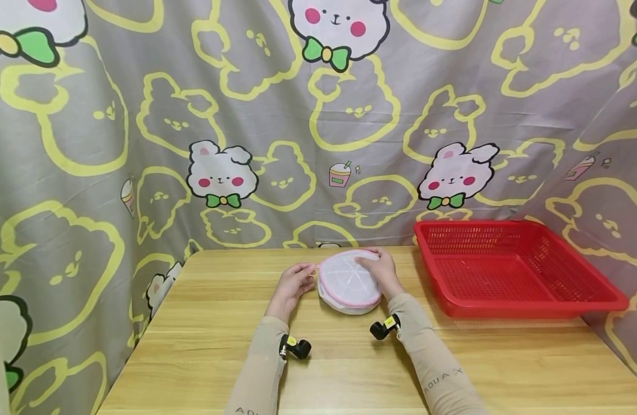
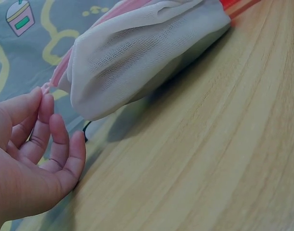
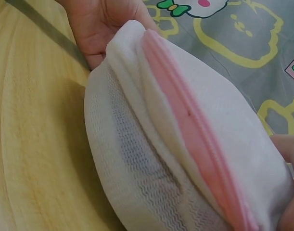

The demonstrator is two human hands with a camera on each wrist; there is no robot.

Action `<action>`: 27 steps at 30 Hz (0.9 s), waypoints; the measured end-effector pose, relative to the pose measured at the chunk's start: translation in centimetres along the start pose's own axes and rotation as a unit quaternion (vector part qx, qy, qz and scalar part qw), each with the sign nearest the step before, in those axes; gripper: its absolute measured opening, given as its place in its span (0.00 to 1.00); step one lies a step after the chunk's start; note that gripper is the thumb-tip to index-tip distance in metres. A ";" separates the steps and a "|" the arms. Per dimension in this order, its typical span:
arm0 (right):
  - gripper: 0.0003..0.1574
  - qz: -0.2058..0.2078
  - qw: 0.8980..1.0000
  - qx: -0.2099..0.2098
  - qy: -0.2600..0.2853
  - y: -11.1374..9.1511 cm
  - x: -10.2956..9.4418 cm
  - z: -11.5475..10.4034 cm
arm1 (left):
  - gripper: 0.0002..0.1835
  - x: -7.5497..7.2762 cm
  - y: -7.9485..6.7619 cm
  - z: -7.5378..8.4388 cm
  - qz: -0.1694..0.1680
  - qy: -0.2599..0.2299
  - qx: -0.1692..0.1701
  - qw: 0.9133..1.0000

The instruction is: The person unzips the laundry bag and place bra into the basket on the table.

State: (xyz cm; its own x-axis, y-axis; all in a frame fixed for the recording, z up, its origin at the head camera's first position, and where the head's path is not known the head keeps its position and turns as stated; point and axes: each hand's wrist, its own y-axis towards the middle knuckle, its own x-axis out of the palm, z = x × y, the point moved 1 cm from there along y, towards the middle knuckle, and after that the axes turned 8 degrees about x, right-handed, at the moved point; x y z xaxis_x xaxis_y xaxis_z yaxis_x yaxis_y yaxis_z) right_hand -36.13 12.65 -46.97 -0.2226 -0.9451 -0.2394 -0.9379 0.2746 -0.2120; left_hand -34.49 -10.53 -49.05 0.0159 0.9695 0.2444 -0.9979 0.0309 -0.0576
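A round white mesh bag [image 1: 351, 280] with a pink zip edge is held just over the wooden table, its flat top facing up and tilted. My left hand [image 1: 294, 288] is at its left side; in the left wrist view, that hand [image 2: 38, 161] pinches a small pink tab [image 2: 46, 88] between thumb and index finger, the other fingers loosely bent. At the far right edge, my right hand [image 1: 385, 271] grips the bag, thumb on top. The right wrist view shows the pink zip [image 3: 195, 130] running along folded mesh [image 3: 137, 159]; whether anything is inside cannot be told.
On the right of the wooden table [image 1: 220, 346] stands a red plastic basket [image 1: 510, 305] with perforated sides. A grey curtain [image 1: 277, 121] with cartoon prints hangs behind the table and along both sides.
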 end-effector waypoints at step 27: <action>0.27 0.019 0.999 0.017 0.039 0.1 0.0 0.1 | 0.13 0.1 -0.1 0.0 -0.016 0.005 0.016 1.000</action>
State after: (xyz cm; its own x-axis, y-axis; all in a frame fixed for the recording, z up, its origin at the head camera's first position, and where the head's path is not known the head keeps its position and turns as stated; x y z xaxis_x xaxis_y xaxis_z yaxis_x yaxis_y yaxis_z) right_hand -36.17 12.70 -47.10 -0.2791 -0.9444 -0.1736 -0.9193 0.3151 -0.2360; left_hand -34.37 -10.48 -49.02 0.0476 0.9704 0.2368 -0.9984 0.0537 -0.0193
